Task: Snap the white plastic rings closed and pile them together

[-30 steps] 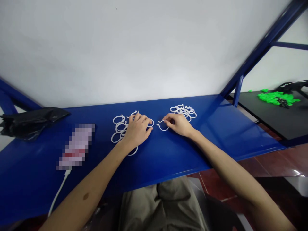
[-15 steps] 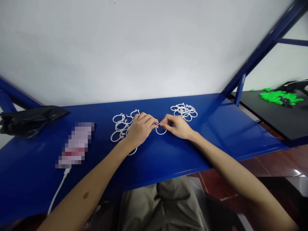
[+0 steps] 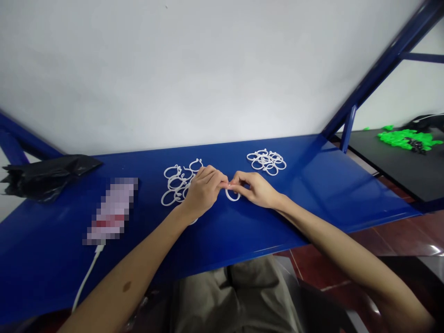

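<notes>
Between my two hands is a white plastic ring, its lower curve hanging below my fingertips. My left hand pinches its top from the left, fingers closed. From the right, my right hand grips the same spot with thumb and forefinger, so the ring's ends are hidden. Close beside my left hand lies a loose pile of white open rings with small knobs at their ends, partly covered by that hand. Beyond my right hand sits a second cluster of white rings, which look closed.
The blue table runs along a pale wall. At the left are a black plastic bag and a blurred-out phone with a white cable. A black table at the right bears green pieces.
My hands have come closer together at the ring, and their fingertips have dipped slightly toward me. The ring has tilted and its top is now covered by my fingers.
</notes>
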Demonstrator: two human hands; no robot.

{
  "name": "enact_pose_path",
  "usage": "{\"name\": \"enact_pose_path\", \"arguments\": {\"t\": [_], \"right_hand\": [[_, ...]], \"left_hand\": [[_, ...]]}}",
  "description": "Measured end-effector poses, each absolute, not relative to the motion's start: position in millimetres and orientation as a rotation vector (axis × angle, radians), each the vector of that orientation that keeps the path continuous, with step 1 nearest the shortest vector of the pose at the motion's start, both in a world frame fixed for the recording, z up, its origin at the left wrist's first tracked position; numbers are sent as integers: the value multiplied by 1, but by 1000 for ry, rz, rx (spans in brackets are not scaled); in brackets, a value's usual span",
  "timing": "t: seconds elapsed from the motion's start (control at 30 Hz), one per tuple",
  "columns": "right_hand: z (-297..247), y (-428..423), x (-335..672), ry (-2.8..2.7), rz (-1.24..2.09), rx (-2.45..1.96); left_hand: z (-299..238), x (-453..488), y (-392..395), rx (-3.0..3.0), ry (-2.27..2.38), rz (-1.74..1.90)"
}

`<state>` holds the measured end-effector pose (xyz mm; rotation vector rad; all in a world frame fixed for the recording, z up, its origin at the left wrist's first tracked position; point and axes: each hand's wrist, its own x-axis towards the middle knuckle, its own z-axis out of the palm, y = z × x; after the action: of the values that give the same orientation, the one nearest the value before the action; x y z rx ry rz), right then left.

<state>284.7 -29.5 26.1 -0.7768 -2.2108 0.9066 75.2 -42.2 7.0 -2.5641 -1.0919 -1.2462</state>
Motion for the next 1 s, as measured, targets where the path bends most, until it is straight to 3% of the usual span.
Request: {"name": "enact_pose_path", "arguments": {"t": [0.3,0.6,1.0], "right_hand": [[20,-21,287,-2286,794,-763],[11,28,333,-2214,96,-1141],[8,40,359,-2245,-50,-1447]], "left_hand": [[4,74,-36,-2605,-1096,-1149],[4,64,-33,-2474,-1464,-623],[-5,61,-31,-2549,-1441,-608]]}}
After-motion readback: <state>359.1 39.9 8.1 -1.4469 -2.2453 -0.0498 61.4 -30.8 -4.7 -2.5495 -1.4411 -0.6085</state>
